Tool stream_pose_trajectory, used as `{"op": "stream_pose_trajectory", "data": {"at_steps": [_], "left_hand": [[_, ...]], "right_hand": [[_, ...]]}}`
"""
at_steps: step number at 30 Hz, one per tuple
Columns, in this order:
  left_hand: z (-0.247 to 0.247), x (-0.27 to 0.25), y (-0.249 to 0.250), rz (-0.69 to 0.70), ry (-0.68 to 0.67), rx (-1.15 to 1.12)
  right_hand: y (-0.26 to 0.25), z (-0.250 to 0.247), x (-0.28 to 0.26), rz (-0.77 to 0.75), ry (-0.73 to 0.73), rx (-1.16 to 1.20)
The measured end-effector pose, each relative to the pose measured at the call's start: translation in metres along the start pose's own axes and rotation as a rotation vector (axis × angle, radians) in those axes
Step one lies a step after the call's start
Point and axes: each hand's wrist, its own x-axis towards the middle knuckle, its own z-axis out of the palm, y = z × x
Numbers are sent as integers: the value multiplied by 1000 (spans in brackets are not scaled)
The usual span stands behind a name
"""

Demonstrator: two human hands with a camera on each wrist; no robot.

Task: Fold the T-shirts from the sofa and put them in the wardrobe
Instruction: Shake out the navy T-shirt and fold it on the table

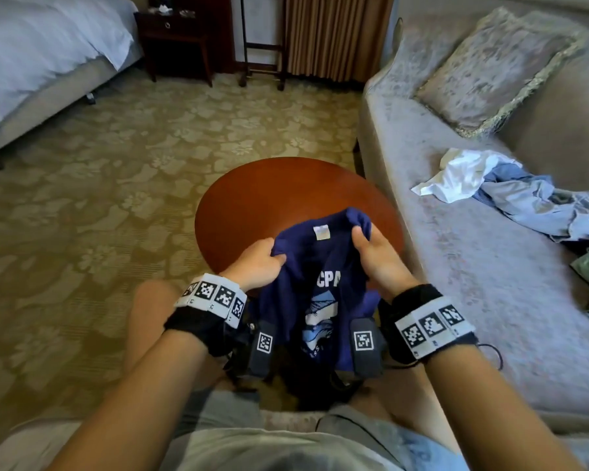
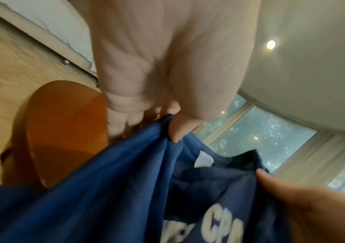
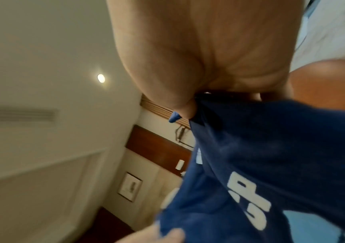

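Note:
A navy blue T-shirt (image 1: 317,266) with white letters and a pale blue print hangs between my hands over the near edge of the round wooden table (image 1: 272,195). My left hand (image 1: 257,263) pinches its left shoulder between thumb and fingers; the left wrist view shows the left hand (image 2: 167,126) gripping the T-shirt (image 2: 126,189). My right hand (image 1: 371,246) grips the right shoulder by the collar, and in the right wrist view the right hand (image 3: 190,106) clamps the T-shirt (image 3: 271,156). A white neck label (image 1: 321,232) faces up. More crumpled shirts (image 1: 510,195), white and light blue, lie on the sofa (image 1: 456,266).
The sofa runs along the right with a patterned cushion (image 1: 497,69). A bed (image 1: 38,56) stands at far left, a dark nightstand (image 1: 177,35) and curtains (image 1: 334,35) at the back. Patterned carpet (image 1: 99,198) covers the floor. My knees sit under the shirt.

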Motion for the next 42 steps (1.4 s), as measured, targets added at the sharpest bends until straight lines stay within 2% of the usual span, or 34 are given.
{"op": "stream_pose_trajectory", "data": {"at_steps": [2,5,8,10,14,16,20,23,26,29,32,34,36,39,42], "left_hand": [[3,2,-3,-46,13,-19],[8,4,-6,-72,-5,23],[13,2,-4,-69,-28,94],[8,5,-3,-64,37,66],[-25,15,-4,-8,289,74],[-48,24,0,26,345,163],[-75,52,14,41,419,328],[-92,75,21,3,496,480],[-108,91,29,-73,625,674],[-118,110,43,-173,542,705],[-121,134,53,-248,536,554],[-121,155,59,-201,566,467],[-123,182,68,-92,556,387],[-118,217,77,-56,302,284],[-89,224,67,-155,175,437]], "right_hand": [[28,-4,10,86,23,-238],[49,-1,12,237,-123,-552],[41,-1,16,300,-189,-554],[34,-10,26,268,-67,-500],[15,-39,40,135,248,-561],[5,-46,44,106,297,-542],[-15,-45,61,89,294,-636],[-21,-47,81,59,339,-707],[-28,-53,98,86,440,-932],[-34,-56,121,142,421,-913],[-37,-52,151,203,404,-815],[-45,-45,174,177,424,-788],[-59,-38,200,68,360,-672],[-68,-25,232,-2,125,-447],[-48,-9,241,-10,-16,-526]]}}
